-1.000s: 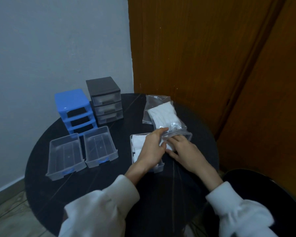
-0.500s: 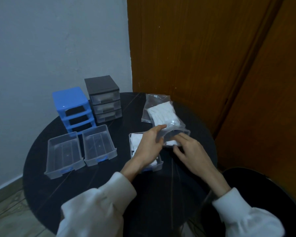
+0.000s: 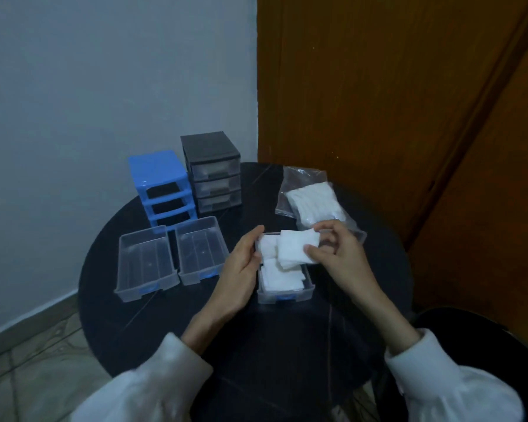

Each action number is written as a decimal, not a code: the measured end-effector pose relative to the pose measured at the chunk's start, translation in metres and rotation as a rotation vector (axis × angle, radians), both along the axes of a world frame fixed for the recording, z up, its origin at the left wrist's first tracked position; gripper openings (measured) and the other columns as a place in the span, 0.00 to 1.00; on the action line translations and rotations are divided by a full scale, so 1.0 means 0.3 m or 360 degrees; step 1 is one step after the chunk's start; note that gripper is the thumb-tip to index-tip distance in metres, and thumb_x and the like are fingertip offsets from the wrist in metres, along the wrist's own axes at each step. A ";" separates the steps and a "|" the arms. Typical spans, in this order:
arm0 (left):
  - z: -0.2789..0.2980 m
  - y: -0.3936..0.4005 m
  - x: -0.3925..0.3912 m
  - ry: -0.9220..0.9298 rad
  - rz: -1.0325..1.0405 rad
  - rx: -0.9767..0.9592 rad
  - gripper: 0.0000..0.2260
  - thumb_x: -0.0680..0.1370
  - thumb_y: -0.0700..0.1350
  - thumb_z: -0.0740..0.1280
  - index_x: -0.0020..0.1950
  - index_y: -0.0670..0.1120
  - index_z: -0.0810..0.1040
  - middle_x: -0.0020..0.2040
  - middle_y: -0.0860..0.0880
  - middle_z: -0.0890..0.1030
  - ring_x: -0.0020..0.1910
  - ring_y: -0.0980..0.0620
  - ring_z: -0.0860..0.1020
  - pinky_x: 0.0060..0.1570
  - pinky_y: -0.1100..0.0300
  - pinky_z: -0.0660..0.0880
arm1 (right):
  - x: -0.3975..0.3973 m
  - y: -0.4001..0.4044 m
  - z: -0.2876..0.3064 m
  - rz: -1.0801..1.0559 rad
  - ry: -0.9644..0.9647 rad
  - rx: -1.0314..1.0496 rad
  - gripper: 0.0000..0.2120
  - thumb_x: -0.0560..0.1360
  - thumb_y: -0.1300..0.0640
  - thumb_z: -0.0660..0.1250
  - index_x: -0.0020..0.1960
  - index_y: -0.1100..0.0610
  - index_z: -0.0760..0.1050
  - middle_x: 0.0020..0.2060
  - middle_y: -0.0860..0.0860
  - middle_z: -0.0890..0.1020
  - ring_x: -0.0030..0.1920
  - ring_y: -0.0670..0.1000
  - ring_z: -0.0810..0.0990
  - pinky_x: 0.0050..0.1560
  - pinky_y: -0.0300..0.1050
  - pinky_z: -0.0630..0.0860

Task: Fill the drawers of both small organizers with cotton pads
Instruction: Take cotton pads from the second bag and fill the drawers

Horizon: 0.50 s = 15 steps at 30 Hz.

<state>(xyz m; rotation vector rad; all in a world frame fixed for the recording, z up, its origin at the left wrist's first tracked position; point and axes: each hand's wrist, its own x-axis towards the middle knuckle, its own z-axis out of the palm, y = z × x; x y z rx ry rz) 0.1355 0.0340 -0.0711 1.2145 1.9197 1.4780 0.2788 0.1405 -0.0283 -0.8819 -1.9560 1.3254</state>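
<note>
While the right hand (image 3: 337, 260) pinches a small stack of cotton pads (image 3: 299, 246) between thumb and fingers just above the partly filled drawer (image 3: 284, 295), the left hand (image 3: 241, 269) grips that drawer's left wall. Left of the left hand, two bare drawers (image 3: 168, 261) sit near the round table's (image 3: 287, 345) edge. Beyond the right hand lies the bag of pads (image 3: 313, 197), its mouth hidden behind the fingers. Farthest back stand the blue organizer (image 3: 159, 181), its slots vacant, and the grey organizer (image 3: 212, 172), whose contents are hard to make out.
</note>
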 end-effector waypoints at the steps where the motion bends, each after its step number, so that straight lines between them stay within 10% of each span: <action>1: -0.010 0.002 0.004 -0.0014 -0.0024 -0.0021 0.20 0.82 0.38 0.56 0.73 0.51 0.62 0.70 0.56 0.66 0.67 0.64 0.65 0.68 0.67 0.60 | -0.010 -0.006 -0.003 0.0022 -0.0008 -0.0078 0.14 0.73 0.64 0.69 0.55 0.55 0.70 0.43 0.50 0.77 0.42 0.48 0.80 0.48 0.45 0.78; 8: -0.027 0.008 0.016 -0.0357 -0.0054 0.0005 0.24 0.80 0.31 0.54 0.73 0.47 0.59 0.63 0.57 0.69 0.54 0.75 0.72 0.51 0.76 0.69 | -0.037 -0.029 -0.045 0.0223 -0.0140 -0.0031 0.10 0.72 0.66 0.69 0.47 0.57 0.69 0.30 0.50 0.74 0.31 0.48 0.74 0.33 0.41 0.69; 15: -0.039 0.011 0.006 -0.0502 -0.0063 0.0032 0.27 0.78 0.27 0.52 0.74 0.48 0.59 0.69 0.53 0.66 0.58 0.66 0.71 0.49 0.75 0.71 | -0.043 -0.068 -0.040 0.0165 -0.0508 0.0838 0.05 0.72 0.60 0.70 0.46 0.53 0.75 0.38 0.43 0.71 0.36 0.40 0.70 0.38 0.34 0.65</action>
